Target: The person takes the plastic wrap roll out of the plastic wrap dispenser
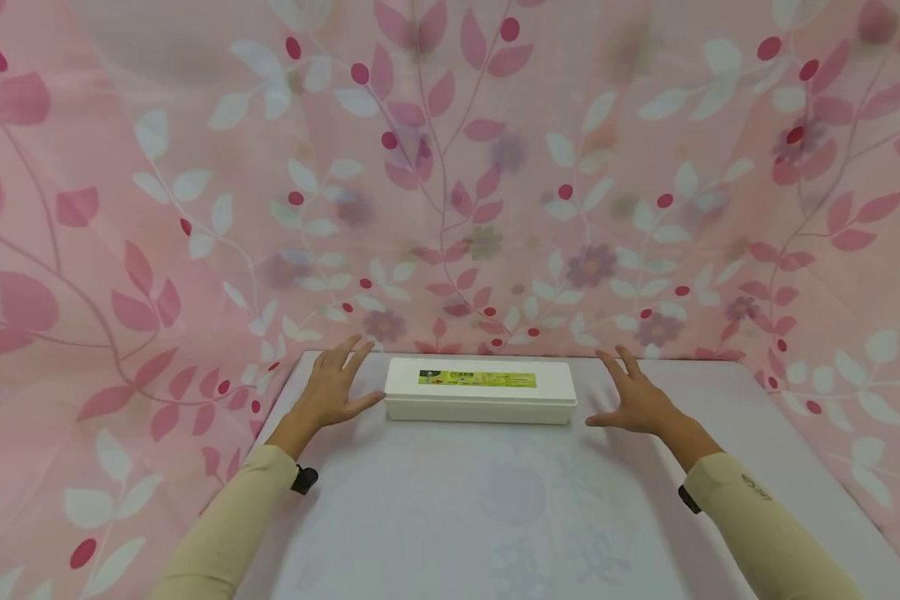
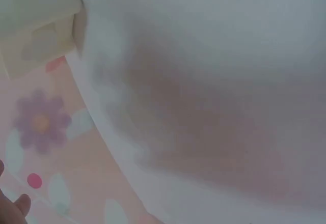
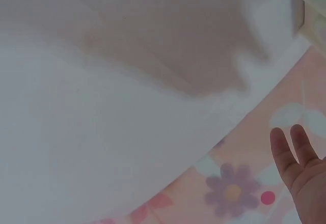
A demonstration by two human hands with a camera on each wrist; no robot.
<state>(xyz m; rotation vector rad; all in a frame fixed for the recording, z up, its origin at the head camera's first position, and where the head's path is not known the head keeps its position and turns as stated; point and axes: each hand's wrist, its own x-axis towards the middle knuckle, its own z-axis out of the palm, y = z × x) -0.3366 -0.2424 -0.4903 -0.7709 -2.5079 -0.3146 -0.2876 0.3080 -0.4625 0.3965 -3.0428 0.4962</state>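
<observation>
The white box (image 1: 481, 390) lies at the worktop's (image 1: 495, 500) far edge between the open, empty left hand (image 1: 335, 387) and right hand (image 1: 637, 400); it appears rigid, light, smooth-sided, best gripped at both short ends.

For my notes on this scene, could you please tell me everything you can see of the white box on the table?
The box is long, low and white, apparently plastic, with a flat lid that overhangs the body slightly. The lid is on. A yellow-green label runs along the lid; its print is too small to read. The box lies flat near the table's far edge, lengthwise across the view. The left hand and right hand flank its ends with fingers spread; the left thumb is very near its corner, but contact cannot be confirmed.
</observation>
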